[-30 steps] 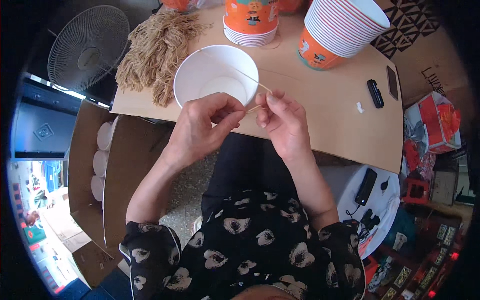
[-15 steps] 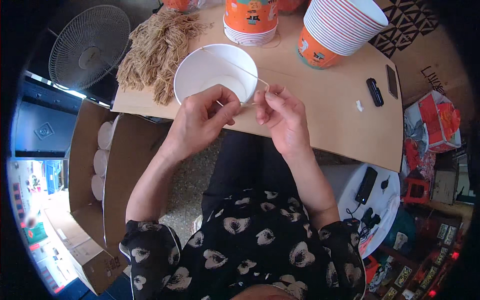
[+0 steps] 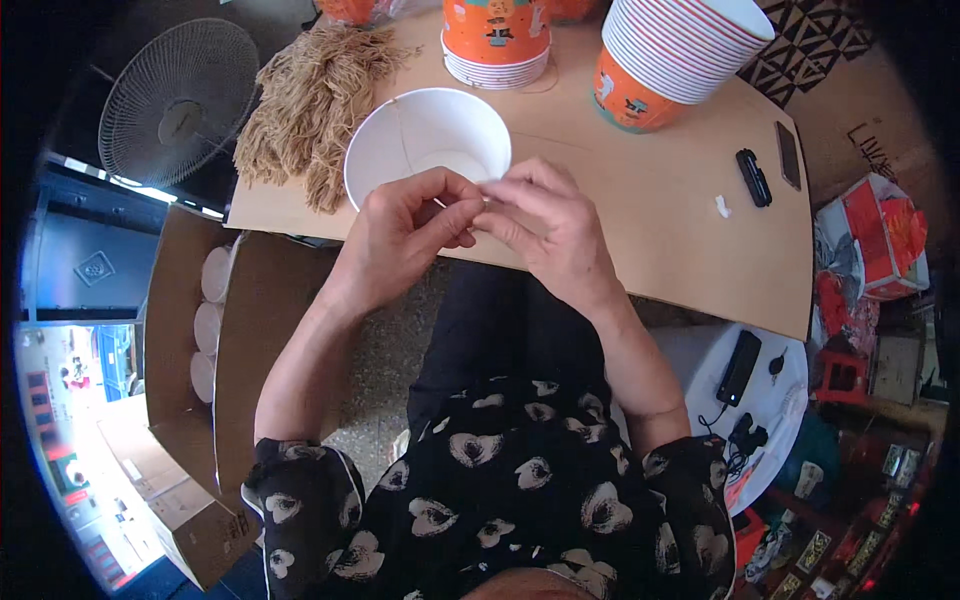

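Note:
A white-lined paper bucket (image 3: 375, 140) lies tipped at the table's near edge, its wide mouth toward me. A thin tan string (image 3: 403, 130) runs from its far rim down across the inside toward my fingers. My left hand (image 3: 410, 230) is closed in a pinch at the near rim, on what looks like the string. My right hand (image 3: 550, 225) meets it there, thumb and fingers pressed together at the same spot; the string between them is mostly hidden. Beyond the bucket's left side lies a thick bundle of tan strings (image 3: 315, 110).
An upside-down stack of orange buckets (image 3: 495, 40) stands behind, and a taller nested stack (image 3: 675, 60) at the back right. A black object (image 3: 753, 178), a phone (image 3: 788, 155) and a white scrap (image 3: 722, 207) lie at right. A carton of white cups (image 3: 228, 330) stands left, a fan (image 3: 180, 115) beyond.
My right hand has turned palm-down and moved in against the left fingertips. The string, earlier stretched across the mouth to my right fingers, now hangs slacker inside the bucket.

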Tool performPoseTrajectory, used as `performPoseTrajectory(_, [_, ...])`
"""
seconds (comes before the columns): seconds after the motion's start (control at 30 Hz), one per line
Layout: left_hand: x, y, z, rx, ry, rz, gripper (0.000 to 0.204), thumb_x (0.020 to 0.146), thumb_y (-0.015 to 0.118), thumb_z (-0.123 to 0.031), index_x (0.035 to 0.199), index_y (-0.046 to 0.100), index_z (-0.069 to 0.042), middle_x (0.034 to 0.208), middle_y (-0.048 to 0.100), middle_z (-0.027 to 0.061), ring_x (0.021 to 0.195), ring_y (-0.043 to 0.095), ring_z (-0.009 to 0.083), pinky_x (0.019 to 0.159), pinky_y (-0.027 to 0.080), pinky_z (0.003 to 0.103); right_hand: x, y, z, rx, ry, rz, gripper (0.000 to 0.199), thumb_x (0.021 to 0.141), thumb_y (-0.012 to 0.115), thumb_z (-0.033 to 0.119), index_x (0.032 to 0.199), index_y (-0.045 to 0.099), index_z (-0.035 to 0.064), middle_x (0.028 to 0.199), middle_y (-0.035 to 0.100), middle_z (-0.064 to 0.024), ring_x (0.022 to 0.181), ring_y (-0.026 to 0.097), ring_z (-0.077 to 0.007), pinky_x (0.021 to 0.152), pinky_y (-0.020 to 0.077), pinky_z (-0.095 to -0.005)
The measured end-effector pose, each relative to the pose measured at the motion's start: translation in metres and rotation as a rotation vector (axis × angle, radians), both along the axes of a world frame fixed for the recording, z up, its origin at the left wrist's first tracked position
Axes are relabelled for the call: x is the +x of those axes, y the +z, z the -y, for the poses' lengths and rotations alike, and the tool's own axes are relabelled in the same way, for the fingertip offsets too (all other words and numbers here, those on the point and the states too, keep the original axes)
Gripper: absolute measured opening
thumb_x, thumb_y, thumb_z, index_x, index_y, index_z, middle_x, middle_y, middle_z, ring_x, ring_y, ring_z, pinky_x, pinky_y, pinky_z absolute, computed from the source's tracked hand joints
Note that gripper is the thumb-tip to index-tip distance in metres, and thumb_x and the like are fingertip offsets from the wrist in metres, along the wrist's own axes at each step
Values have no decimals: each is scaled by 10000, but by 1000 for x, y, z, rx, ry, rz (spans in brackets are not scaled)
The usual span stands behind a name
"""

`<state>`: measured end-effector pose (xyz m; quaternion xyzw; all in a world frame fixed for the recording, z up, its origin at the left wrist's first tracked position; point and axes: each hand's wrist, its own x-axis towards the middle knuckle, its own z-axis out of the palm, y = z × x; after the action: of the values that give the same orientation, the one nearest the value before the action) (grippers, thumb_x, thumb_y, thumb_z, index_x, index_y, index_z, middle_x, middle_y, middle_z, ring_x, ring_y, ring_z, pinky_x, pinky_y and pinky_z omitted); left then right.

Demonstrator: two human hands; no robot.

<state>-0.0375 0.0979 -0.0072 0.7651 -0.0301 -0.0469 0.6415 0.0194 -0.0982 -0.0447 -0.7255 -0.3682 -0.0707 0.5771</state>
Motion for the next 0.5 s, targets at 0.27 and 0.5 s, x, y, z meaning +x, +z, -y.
performPoseTrajectory(0.27, [-3,2,-3,81,-18,42,154,978,634,-119,980,660,33,797,651,15,740,639,70,674,536,228,-3,6,0,-42,-28,67,67,862,692,-16,926,711,-16,857,662,-90,806,647,-207,744,498,-297])
performPoseTrajectory(0.5, [-4,3,-13,4,-71,-41,155,980,642,-140,996,661,13,855,656,0,772,636,70,718,538,224,0,3,11,56,45,-300,66,876,701,16,930,708,-21,928,675,-55,841,632,-127,774,499,-255])
